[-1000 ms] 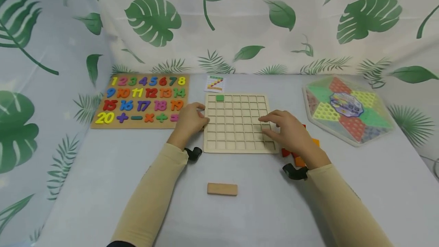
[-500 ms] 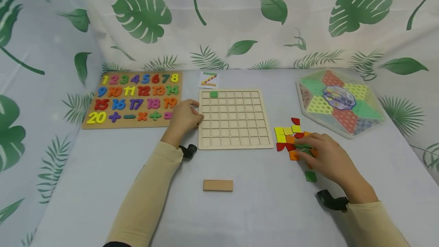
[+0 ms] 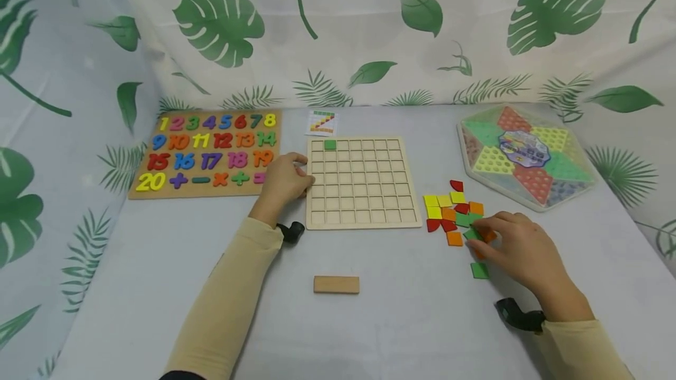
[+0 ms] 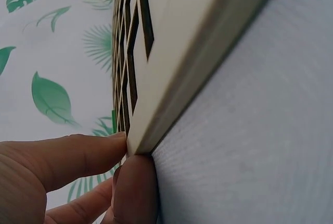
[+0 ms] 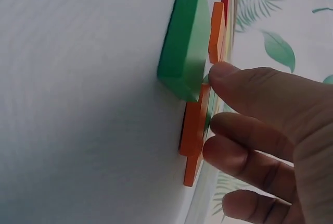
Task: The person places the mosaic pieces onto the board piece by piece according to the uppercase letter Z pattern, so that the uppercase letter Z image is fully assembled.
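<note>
A pale wooden grid board (image 3: 363, 184) lies mid-table, with one green square tile (image 3: 330, 145) in its top row. My left hand (image 3: 282, 183) grips the board's left edge; the left wrist view shows fingertips at the board's corner (image 4: 138, 143). At the right, thumb and fingers of my right hand (image 3: 520, 251) close around a green tile (image 3: 470, 234) among the loose pieces. Orange tiles (image 5: 194, 122) partly cover that spot in the right wrist view. Another green tile (image 3: 479, 270) lies nearer me, below the fingers.
Yellow squares (image 3: 433, 212), red quarter-round pieces (image 3: 433, 226) and orange squares (image 3: 454, 239) lie beside the board. Behind it sits a small pattern card (image 3: 321, 123). A number board (image 3: 207, 191) stands left, a hexagonal game board (image 3: 525, 157) right, a wooden block (image 3: 336, 284) in front.
My right hand has left the board's right side and gone to the loose pieces, where it has drawn slightly toward me with green tiles spreading apart. The left hand stays at the board's edge.
</note>
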`<state>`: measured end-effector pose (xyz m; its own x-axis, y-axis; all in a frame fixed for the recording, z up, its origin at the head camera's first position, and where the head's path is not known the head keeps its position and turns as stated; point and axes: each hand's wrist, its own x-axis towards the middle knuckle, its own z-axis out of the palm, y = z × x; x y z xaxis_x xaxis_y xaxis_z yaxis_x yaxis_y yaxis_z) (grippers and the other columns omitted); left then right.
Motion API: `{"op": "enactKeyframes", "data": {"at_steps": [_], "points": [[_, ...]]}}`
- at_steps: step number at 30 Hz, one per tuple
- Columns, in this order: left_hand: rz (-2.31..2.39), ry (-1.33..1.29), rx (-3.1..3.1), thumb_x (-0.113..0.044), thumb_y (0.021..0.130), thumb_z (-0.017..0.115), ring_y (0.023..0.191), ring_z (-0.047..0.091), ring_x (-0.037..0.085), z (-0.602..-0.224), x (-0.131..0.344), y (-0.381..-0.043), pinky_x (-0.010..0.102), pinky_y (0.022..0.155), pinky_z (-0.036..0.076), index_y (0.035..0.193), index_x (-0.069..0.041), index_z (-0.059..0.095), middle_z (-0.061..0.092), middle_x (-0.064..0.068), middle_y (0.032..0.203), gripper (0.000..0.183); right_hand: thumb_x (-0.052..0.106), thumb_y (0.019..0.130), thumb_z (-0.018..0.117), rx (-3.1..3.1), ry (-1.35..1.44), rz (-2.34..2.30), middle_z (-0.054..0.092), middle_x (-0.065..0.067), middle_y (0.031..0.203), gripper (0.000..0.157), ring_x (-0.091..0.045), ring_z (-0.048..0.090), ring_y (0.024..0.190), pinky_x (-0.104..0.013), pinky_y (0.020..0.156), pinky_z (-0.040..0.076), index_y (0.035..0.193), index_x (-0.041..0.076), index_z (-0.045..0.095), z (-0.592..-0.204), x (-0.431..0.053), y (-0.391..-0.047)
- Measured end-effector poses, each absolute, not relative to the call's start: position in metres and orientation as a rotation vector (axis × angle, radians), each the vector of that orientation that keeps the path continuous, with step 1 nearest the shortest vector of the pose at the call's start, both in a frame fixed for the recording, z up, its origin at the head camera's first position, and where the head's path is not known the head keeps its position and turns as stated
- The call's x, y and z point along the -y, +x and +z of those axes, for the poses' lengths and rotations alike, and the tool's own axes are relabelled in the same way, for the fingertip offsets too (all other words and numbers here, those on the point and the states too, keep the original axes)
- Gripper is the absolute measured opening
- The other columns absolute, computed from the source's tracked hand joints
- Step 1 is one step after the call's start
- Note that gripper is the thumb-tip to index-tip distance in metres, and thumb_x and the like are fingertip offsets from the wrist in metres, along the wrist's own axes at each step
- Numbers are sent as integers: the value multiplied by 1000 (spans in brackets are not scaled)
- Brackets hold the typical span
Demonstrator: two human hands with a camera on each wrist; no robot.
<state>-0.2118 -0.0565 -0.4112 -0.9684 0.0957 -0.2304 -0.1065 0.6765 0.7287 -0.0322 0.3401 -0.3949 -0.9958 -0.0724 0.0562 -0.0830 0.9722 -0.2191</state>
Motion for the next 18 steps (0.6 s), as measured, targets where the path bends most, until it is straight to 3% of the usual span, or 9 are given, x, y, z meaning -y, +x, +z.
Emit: {"op": "enactKeyframes", "data": {"at_steps": [6, 12, 18], "points": [[1160, 5, -2650, -15, 90, 76, 58, 69, 13, -412, 56, -213, 28, 66, 53, 137, -8, 62, 72, 9, 97, 49, 33, 78, 91, 3128, 34, 301, 76, -15, 96, 39, -40, 61, 97, -60, 82, 51, 105, 7, 81, -394, -338, -35], [1189, 0, -2650, -12, 90, 76, 55, 66, 11, -412, 55, -213, 24, 57, 53, 135, -7, 62, 72, 10, 96, 48, 33, 77, 91, 3138, 35, 320, 75, -14, 93, 41, -39, 61, 95, -60, 80, 49, 105, 6, 80, -395, -337, -38], [1193, -6, -2642, -12, 89, 76, 54, 66, 11, -410, 56, -212, 23, 56, 51, 136, -6, 62, 73, 10, 96, 49, 28, 78, 89, 3177, 15, 349, 73, -19, 102, 36, -39, 58, 95, -59, 79, 49, 106, 7, 79, -397, -334, -40]]}}
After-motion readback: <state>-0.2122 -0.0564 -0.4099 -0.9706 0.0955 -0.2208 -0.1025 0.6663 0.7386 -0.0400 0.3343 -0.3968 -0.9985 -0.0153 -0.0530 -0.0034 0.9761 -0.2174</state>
